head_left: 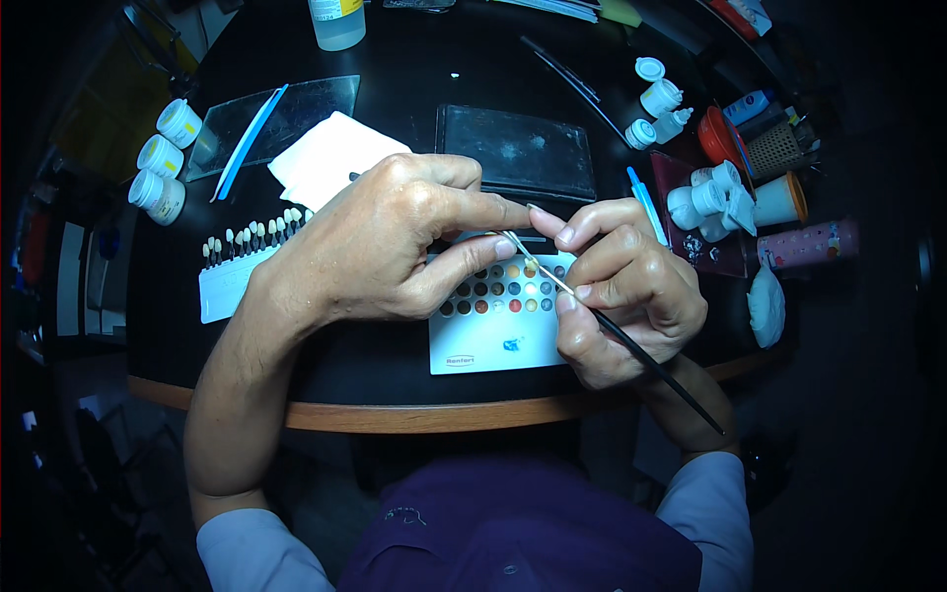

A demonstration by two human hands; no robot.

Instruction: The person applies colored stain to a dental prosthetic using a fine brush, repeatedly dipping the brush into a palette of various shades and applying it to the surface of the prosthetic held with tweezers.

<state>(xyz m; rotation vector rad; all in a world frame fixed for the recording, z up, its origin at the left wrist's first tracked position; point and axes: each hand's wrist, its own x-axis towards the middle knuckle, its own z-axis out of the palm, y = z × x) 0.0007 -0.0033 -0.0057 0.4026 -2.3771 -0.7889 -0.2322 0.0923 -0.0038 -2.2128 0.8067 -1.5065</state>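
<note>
My right hand grips a thin brush with a black handle and a light ferrule, slanting up toward my left fingertips. My left hand is closed with thumb and forefinger close together at the brush's upper end, on something small that I cannot make out. My right little finger reaches to the left forefinger's tip. Beneath both hands lies a white palette with rows of coloured wells. A tooth shade guide with several tabs lies left of my left hand, next to a folded white tissue.
Lidded jars stand at the left by a glass slab with a blue-handled tool. A dark flat case lies behind my hands. At right are small containers, a red bowl and a pink cylinder. A bottle stands at back.
</note>
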